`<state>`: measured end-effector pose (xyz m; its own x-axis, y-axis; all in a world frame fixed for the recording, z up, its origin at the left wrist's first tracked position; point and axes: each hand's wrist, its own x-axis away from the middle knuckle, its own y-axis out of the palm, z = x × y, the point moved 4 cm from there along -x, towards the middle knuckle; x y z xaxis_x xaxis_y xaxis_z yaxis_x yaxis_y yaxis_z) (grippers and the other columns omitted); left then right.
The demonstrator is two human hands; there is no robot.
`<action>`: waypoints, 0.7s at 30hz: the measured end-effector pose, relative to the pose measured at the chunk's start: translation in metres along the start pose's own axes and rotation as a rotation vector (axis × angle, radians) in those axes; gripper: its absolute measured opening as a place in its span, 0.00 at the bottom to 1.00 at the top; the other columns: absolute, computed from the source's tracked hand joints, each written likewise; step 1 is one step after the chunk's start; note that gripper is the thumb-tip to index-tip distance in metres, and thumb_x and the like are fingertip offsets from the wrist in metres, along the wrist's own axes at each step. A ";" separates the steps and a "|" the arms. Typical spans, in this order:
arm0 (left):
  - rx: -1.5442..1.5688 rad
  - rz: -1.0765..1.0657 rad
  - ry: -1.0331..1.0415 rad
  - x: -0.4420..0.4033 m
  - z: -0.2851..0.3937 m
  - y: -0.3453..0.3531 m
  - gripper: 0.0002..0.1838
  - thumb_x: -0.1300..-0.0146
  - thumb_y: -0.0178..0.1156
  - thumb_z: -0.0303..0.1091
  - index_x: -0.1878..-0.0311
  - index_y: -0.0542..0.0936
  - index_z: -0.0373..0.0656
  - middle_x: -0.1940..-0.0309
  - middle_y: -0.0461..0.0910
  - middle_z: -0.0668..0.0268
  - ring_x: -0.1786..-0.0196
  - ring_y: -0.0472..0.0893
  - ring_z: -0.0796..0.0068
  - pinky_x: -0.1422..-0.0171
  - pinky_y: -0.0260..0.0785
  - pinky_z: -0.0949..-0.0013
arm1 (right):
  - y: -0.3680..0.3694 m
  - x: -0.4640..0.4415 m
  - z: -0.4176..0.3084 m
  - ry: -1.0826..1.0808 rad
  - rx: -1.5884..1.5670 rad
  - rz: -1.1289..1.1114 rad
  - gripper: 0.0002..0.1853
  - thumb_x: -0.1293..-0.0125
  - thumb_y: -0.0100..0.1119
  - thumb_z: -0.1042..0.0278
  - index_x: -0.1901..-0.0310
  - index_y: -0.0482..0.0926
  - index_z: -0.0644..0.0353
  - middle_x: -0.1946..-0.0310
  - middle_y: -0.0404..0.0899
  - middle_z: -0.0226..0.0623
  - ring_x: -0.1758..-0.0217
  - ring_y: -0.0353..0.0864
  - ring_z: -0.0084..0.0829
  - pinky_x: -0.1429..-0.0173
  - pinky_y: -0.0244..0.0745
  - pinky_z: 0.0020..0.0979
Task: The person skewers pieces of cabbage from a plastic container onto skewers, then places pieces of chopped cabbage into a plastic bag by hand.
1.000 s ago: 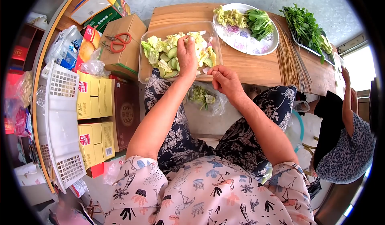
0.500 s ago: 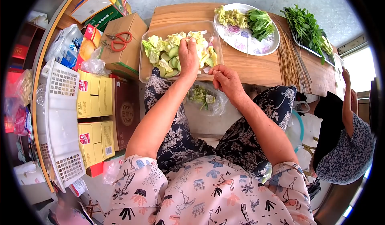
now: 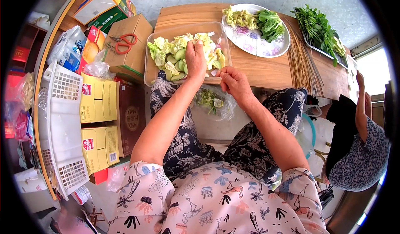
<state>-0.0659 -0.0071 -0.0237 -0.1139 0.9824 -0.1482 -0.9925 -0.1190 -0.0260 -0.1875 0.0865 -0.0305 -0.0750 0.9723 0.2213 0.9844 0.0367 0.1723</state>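
My left hand [image 3: 196, 60] is closed in a pinch over the clear plastic tub [image 3: 146, 69], which holds pale cabbage leaves [image 3: 158, 50] and sliced cucumber [image 3: 180, 54]. Pale leaf pieces lie right at its fingertips, but I cannot make out what is between them. Just outside the tub's near right corner, my right hand [image 3: 234, 83] is closed, with thumb and forefinger pinched together. Anything in that pinch is too thin or hidden to name. Thin brown sticks [image 3: 303, 63] lie in a loose bundle on the wooden table [image 3: 260, 69].
An oval plate [image 3: 271, 50] bears skewered greens. Beyond the sticks is a tray of leafy greens [image 3: 318, 32]. Scissors [image 3: 125, 43] rest on a cardboard box [image 3: 139, 27] at left. Below the table sits a plastic bag of scraps [image 3: 225, 107]. Another person [image 3: 356, 159] is at right.
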 end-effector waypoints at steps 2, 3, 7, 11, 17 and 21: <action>0.004 0.001 -0.001 0.001 0.002 0.000 0.14 0.31 0.46 0.41 0.64 0.70 0.38 0.72 0.66 0.70 0.68 0.62 0.81 0.62 0.60 0.75 | 0.001 0.000 -0.002 0.006 -0.014 0.001 0.08 0.33 0.45 0.70 0.66 0.74 0.60 0.87 0.66 0.25 0.85 0.59 0.15 0.81 0.53 0.19; 0.008 0.002 -0.001 0.001 0.003 0.000 0.14 0.31 0.46 0.41 0.64 0.70 0.38 0.72 0.66 0.70 0.68 0.63 0.81 0.62 0.60 0.74 | 0.001 0.000 -0.002 0.006 -0.014 0.001 0.08 0.33 0.45 0.70 0.66 0.74 0.60 0.87 0.66 0.25 0.85 0.59 0.15 0.81 0.53 0.19; 0.019 0.007 0.009 0.002 0.006 0.000 0.14 0.31 0.46 0.41 0.64 0.70 0.38 0.72 0.66 0.69 0.68 0.63 0.81 0.62 0.60 0.74 | 0.002 0.000 -0.002 -0.002 -0.023 0.006 0.08 0.33 0.45 0.70 0.67 0.74 0.60 0.87 0.66 0.25 0.85 0.60 0.15 0.80 0.53 0.19; 0.009 0.014 -0.027 0.001 0.002 -0.001 0.14 0.32 0.46 0.41 0.64 0.70 0.39 0.72 0.67 0.69 0.67 0.64 0.81 0.61 0.61 0.74 | 0.002 -0.001 -0.001 -0.029 -0.010 0.014 0.07 0.33 0.46 0.70 0.66 0.74 0.61 0.87 0.66 0.25 0.84 0.61 0.14 0.80 0.55 0.19; 0.306 0.052 -0.165 -0.006 -0.007 -0.004 0.10 0.33 0.50 0.38 0.64 0.70 0.40 0.71 0.68 0.71 0.67 0.66 0.82 0.61 0.62 0.75 | 0.004 0.000 -0.006 0.012 0.030 -0.017 0.07 0.34 0.48 0.70 0.65 0.74 0.62 0.85 0.69 0.26 0.83 0.64 0.15 0.79 0.58 0.21; 0.295 0.142 -0.080 -0.019 -0.010 -0.020 0.13 0.34 0.51 0.40 0.60 0.70 0.37 0.69 0.70 0.68 0.67 0.66 0.80 0.61 0.62 0.74 | 0.002 0.010 -0.005 -0.113 0.235 0.025 0.08 0.35 0.50 0.69 0.65 0.74 0.65 0.85 0.71 0.29 0.82 0.67 0.17 0.77 0.62 0.23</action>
<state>-0.0436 -0.0250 -0.0306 -0.2435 0.9685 -0.0515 -0.9348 -0.2202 0.2786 -0.1870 0.0946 -0.0230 -0.0453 0.9927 0.1114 0.9967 0.0525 -0.0626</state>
